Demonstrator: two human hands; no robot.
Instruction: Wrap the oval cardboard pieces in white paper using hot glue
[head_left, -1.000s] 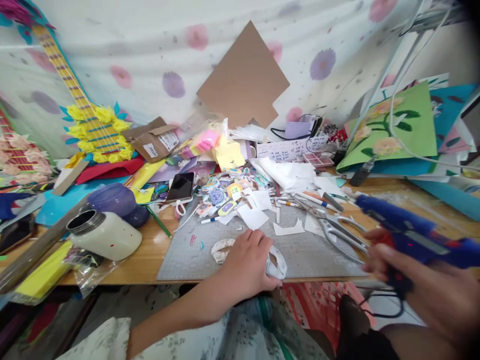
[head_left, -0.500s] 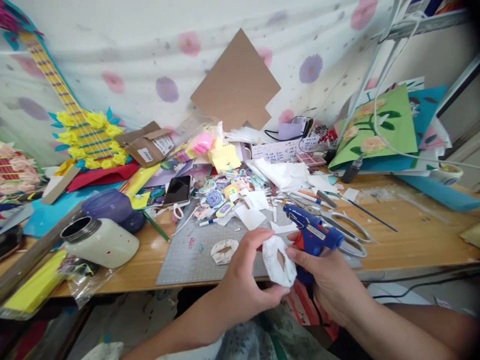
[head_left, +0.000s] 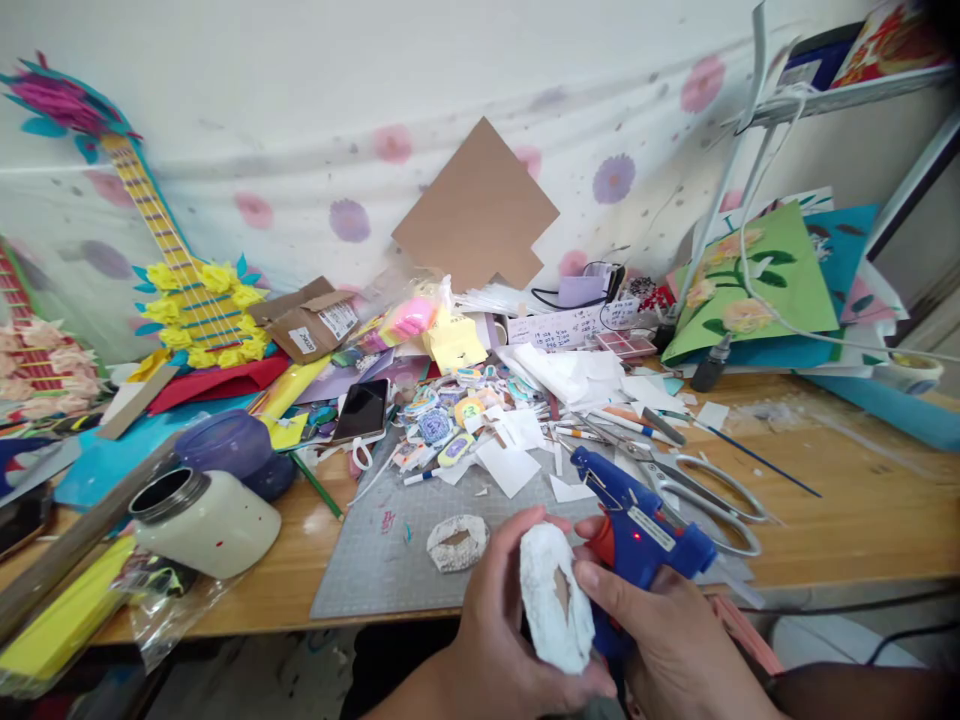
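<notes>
My left hand point(head_left: 499, 610) is closed around the edge of a white, paper-covered oval piece point(head_left: 544, 590) with a brown slit-shaped patch in it. In my right hand point(head_left: 660, 630) is a blue hot glue gun point(head_left: 645, 525) with an orange trigger and a small red light; its nozzle points up and to the left. My right thumb touches the right edge of the white oval piece. A second, similar oval piece point(head_left: 457, 543), speckled whitish with a brown slit, lies on the grey cutting mat point(head_left: 360, 560) left of my hands.
Scissors point(head_left: 712, 490) lie right of the glue gun. Paper scraps point(head_left: 510, 465), pens and small painted cut-outs point(head_left: 435, 425) are heaped behind the mat. A phone point(head_left: 361, 410), an open cream jar point(head_left: 217, 530) and a yellow-flowered paper guitar point(head_left: 202, 305) stand or lie leftward.
My view has tilted upward, so the table sits lower in the picture. The white oval piece is turned more upright, with both hands still holding their things.
</notes>
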